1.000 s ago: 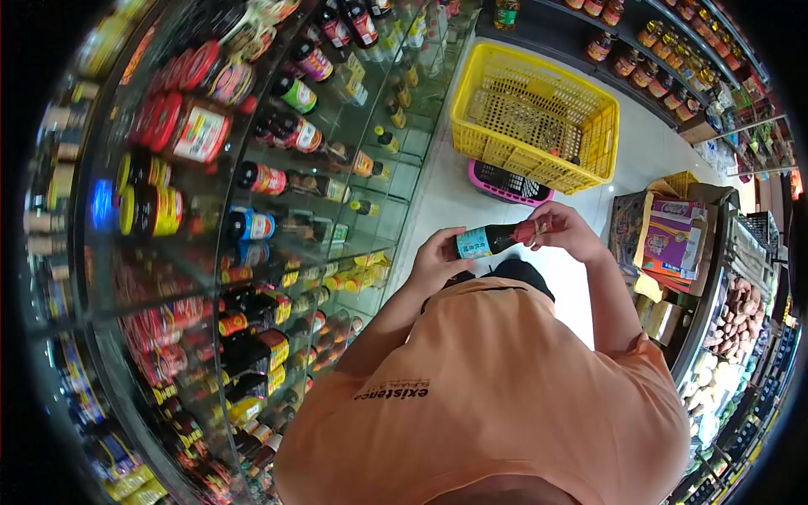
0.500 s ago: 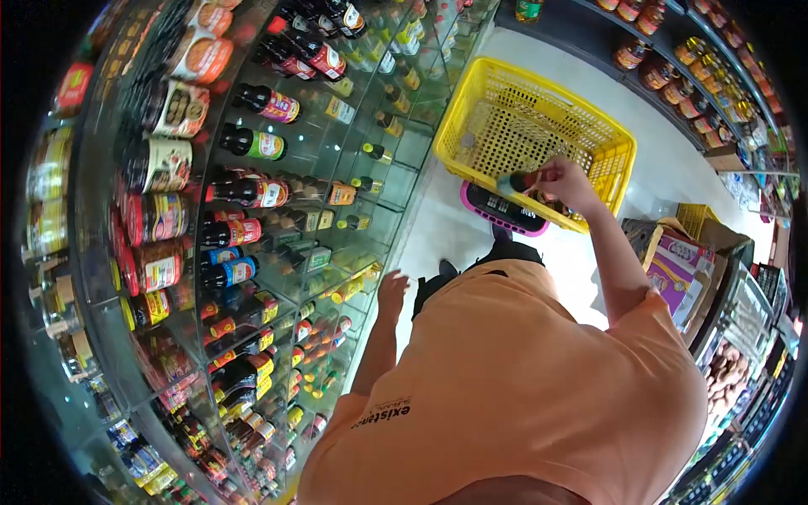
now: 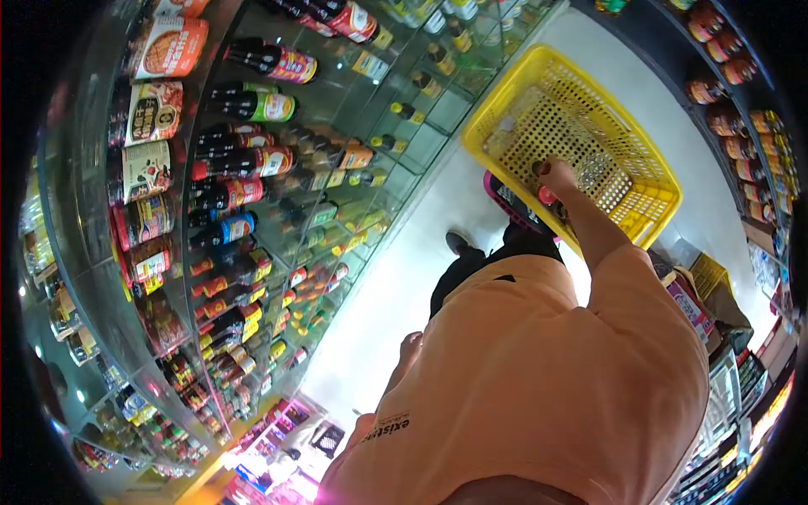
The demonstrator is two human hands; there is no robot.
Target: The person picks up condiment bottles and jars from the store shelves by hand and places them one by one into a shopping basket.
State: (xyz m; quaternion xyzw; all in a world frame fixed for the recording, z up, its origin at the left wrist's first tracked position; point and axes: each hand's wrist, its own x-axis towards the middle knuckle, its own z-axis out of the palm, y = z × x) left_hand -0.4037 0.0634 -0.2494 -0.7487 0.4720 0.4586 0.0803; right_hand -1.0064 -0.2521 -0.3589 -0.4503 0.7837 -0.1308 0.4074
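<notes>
My right hand (image 3: 558,178) is closed over the near long side of a yellow plastic basket (image 3: 665,187), its fingers around a small dark bottle (image 3: 539,168) that is mostly hidden by the hand. Just below the fingers a red patch (image 3: 547,196) shows at the basket's near side. My left hand (image 3: 411,343) hangs low beside my body, partly covered by the orange shirt, with nothing in its loosely bent fingers.
To the left, glass shelves hold rows of sauce bottles (image 3: 273,107) and jars (image 3: 151,216). A pink-rimmed black basket (image 3: 498,198) is beside the yellow one. Jars (image 3: 705,90) line a dark shelf at upper right. Cardboard boxes (image 3: 694,307) stand right of my arm.
The view has turned and shifted, so the basket appears further right. My right hand has moved with the bottle deeper over the basket. My left hand has dropped back towards my body.
</notes>
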